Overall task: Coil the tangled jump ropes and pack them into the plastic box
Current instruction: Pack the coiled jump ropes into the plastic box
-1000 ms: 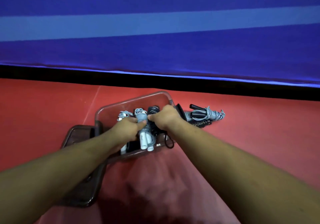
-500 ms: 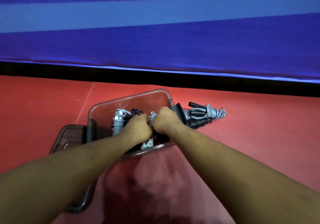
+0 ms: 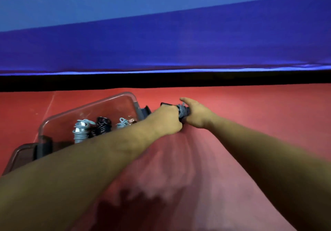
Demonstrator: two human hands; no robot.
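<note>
At the far left edge, a dark lid (image 3: pixel 19 157) lies on the red floor (image 3: pixel 250 109), touching the near-left end of the plastic box (image 3: pixel 86 111). The box is clear-walled, stands on the floor left of centre and carries a dark clip (image 3: pixel 42 148) at its left end. Inside it, from left to right, sit a grey coil (image 3: pixel 80 132), a black coil (image 3: pixel 103 126) just beside it, and a second grey coil (image 3: pixel 122 122); the left forearm hides their near ends. A black latch (image 3: pixel 144 111) stands at the right end of the box. Right of the box and outside it, the left hand (image 3: pixel 167 119) has its grip closed, fingers curled round the left part of the rope bundle (image 3: pixel 183 111), a grey cord wound over black handles. One black handle tip shows just beyond the knuckles. The right hand (image 3: pixel 197 114) grips the right part of the same bundle, with one digit extended toward the far left above it. Whether the bundle rests on the floor or is raised cannot be told. Beyond the floor run a black strip (image 3: pixel 179 80) and a blue mat (image 3: pixel 161 39).
</note>
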